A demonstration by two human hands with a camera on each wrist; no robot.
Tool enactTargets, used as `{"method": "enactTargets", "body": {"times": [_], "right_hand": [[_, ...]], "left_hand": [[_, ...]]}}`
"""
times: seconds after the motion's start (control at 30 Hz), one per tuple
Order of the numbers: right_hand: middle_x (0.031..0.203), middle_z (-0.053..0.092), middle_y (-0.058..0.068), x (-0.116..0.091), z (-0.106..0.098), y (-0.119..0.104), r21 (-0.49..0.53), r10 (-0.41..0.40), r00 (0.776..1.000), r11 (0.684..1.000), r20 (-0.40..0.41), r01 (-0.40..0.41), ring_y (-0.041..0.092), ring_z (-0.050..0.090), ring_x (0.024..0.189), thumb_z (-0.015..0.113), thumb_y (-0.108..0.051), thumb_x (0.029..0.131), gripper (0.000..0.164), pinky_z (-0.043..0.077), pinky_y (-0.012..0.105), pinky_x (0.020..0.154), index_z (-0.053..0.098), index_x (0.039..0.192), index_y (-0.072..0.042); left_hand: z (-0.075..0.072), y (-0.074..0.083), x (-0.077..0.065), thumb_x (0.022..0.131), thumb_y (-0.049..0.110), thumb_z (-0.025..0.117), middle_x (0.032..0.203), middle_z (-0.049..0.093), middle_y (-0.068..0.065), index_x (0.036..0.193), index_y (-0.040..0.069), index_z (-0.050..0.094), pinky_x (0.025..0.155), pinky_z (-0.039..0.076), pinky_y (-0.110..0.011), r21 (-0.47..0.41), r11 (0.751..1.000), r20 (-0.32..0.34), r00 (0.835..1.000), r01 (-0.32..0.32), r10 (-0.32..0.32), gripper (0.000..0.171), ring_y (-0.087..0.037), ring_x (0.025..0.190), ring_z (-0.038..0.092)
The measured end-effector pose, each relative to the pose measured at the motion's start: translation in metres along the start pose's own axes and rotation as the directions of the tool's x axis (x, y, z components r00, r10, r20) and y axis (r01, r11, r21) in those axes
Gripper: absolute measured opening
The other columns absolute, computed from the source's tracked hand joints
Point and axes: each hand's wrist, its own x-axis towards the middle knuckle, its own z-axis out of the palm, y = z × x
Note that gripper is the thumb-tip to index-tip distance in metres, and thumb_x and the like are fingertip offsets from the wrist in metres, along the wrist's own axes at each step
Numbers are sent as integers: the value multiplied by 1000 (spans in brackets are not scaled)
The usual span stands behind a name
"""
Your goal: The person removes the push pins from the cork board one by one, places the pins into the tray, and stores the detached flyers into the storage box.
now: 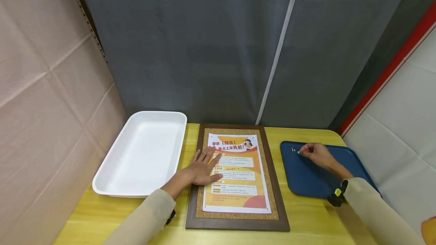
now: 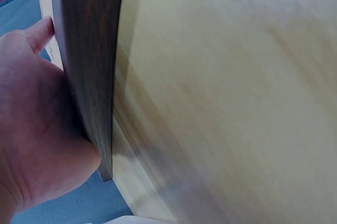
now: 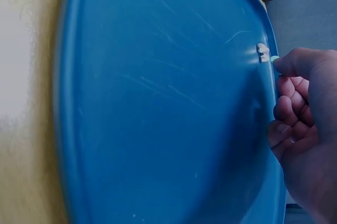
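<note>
My left hand (image 1: 201, 170) lies with spread, straight fingers on the left side of a printed orange-and-white poster (image 1: 238, 199). The poster lies on a cork board (image 1: 275, 199) with a dark wooden frame (image 1: 238, 224); small dots show at its corners. In the left wrist view, the palm rests against the frame (image 2: 87, 60). Over a blue tray (image 1: 306, 182), my right hand (image 1: 319, 155) pinches a small pale-green piece (image 3: 274, 59) between thumb and finger; its exact kind is too small to tell. Beside the fingertips, tiny whitish pieces (image 3: 261, 52) sit on the tray.
A white basin (image 1: 139, 162) stands on the yellow wooden table (image 1: 306, 218), left of the board. A dark grey partition (image 1: 204, 48) rises behind the table. Pale panels (image 1: 44, 97) close off the left side, and a white panel (image 1: 402, 109) with a red edge flanks the right.
</note>
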Motion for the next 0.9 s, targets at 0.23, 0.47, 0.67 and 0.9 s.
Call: {"method": "enactTargets", "body": {"times": [0.23, 0.47, 0.67, 0.9], "right_hand": [[91, 71, 8, 1, 3, 6, -31, 28, 1000, 999, -2, -28, 19, 61, 83, 67, -5, 102, 10, 51, 23, 70, 73, 101, 2], [90, 71, 7, 4, 5, 10, -45, 18, 1000, 999, -14, -18, 20, 61, 83, 67, -5, 102, 9, 51, 23, 69, 73, 100, 2], [90, 71, 8, 4, 6, 12, -57, 3, 1000, 998, -21, -5, 17, 61, 81, 67, -5, 102, 9, 51, 22, 69, 73, 99, 2], [92, 72, 9, 4, 5, 7, -72, -7, 999, 997, -44, 4, 17, 61, 81, 68, -5, 102, 8, 51, 21, 71, 73, 100, 1]], "left_hand": [[-8, 7, -3, 104, 75, 33, 178, -6, -15, 173, 18, 8, 128, -6, -63, -7, 1000, 25, 1000, 2, -2, 92, -35, 164, -9], [-17, 13, -5, 107, 70, 35, 178, -2, -16, 172, 16, 11, 129, 0, -62, 51, 998, 47, 998, 34, -36, 88, -36, 164, -4], [-18, 14, -7, 106, 71, 35, 178, -3, -15, 173, 19, 9, 129, -2, -63, 37, 999, 50, 998, 31, -33, 89, -36, 164, -6], [-14, 9, -4, 105, 73, 35, 178, -5, -15, 173, 19, 9, 128, -6, -63, -5, 1000, 46, 999, 23, -23, 91, -35, 164, -9]]}}
